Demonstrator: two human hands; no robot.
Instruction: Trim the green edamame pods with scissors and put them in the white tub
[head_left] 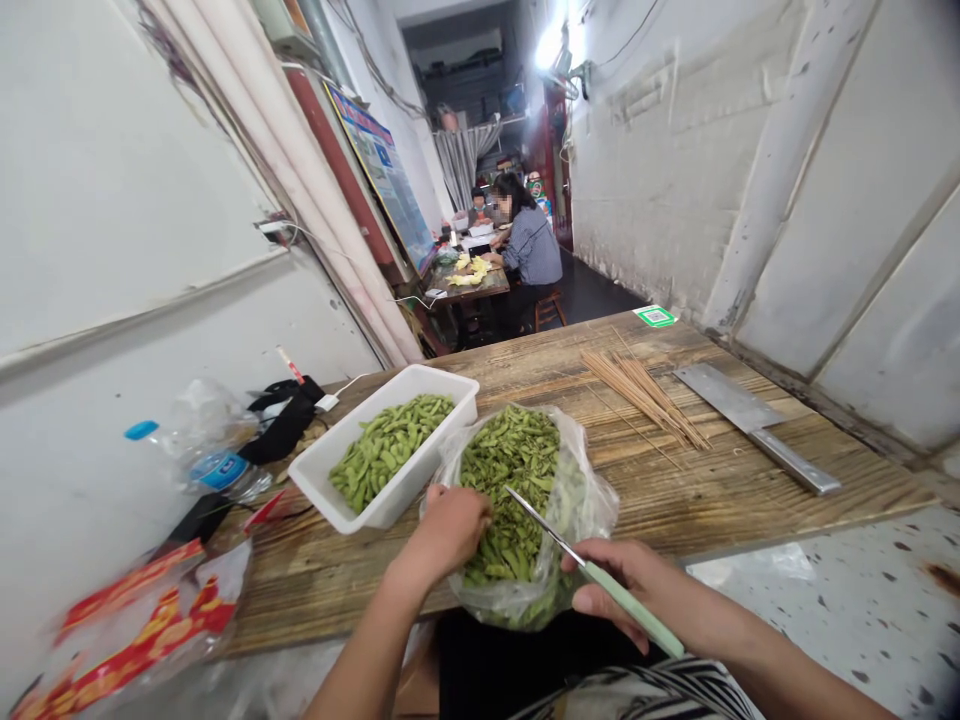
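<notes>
A clear plastic bag (592,495) full of green edamame pods (517,450) sits open at the table's near edge. At the bag's left side, my left hand (457,520) is closed over the pods, its fingers curled under, and what they hold is hidden. My right hand (626,585) grips a pair of scissors (630,608) with pale green handles, seen edge-on. Their metal blades point up and left over the pods. Left of the bag, a white plastic tub (315,480) holds more edamame pods (390,445).
On the wooden table (675,500) lie thin wooden skewers (641,395) and a cleaver (731,400) to the right. A water bottle (225,470) and red packaging (150,630) are at left. Behind, a person (532,245) and another person sit at a second table.
</notes>
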